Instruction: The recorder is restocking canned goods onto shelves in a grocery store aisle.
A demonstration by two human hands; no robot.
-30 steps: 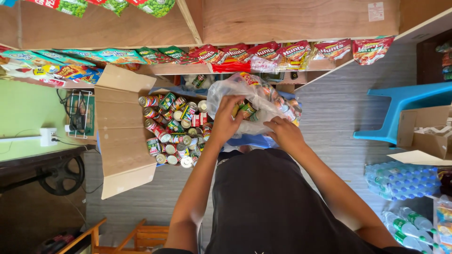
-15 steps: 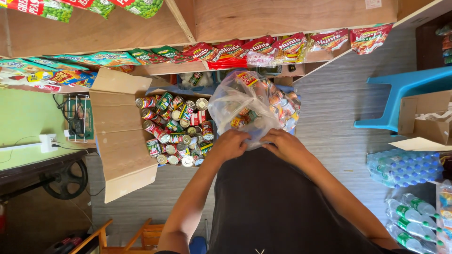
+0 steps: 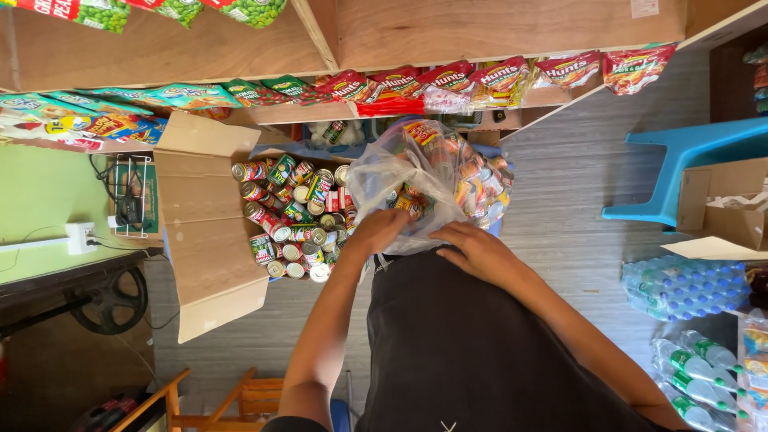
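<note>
I see a clear plastic bag [image 3: 428, 188] stuffed with small cans and colourful packets, held up against the front of the person's dark apron [image 3: 472, 352]. My left hand [image 3: 382, 232] grips the lower left edge of the bag, fingers curled and pressed together into the plastic. My right hand [image 3: 478, 252] lies on the bag's lower right edge, fingers together and bent over the film; I cannot tell whether the thumb pinches it. Just left of the bag stands an open cardboard box [image 3: 210, 232] full of tins [image 3: 290, 218], its flaps spread wide. Above the bag, hanging snack packets [image 3: 448, 80] line a wooden shelf. Well to the right of the bag are a blue plastic chair [image 3: 680, 172] and packs of water bottles [image 3: 684, 288].
</note>
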